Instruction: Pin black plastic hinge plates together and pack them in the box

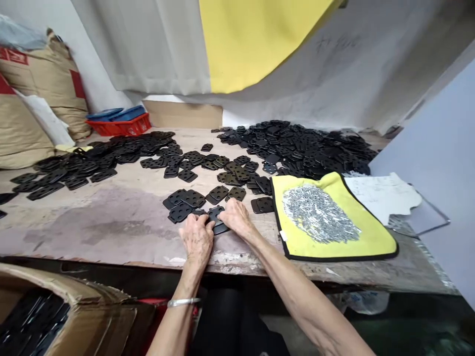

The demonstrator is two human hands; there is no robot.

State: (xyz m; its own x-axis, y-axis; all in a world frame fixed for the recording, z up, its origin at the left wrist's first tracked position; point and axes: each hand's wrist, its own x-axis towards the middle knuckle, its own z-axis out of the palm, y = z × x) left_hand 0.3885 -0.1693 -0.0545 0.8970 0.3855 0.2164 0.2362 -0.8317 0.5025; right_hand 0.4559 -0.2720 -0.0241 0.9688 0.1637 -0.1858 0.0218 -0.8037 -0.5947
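Note:
Near the front edge of the worktable, my left hand (198,236) and my right hand (237,217) meet over a flat black plate with round holes (215,213). The left fingers are bent and closed at its left side. On its right side the right thumb and fingers close, with the fingertips partly hidden. Another plate shows beneath this one. A few similar black plates (181,211) overlap just left of my hands, and more black plates (217,194) lie right behind them.
A yellow cloth (374,240) with a pile of small metal pins (322,215) lies to the right. Large heaps of black plates (297,148) cover the back. A red basket (120,126), brown sacks (61,84) and, below left, a cardboard box (85,296) stand around.

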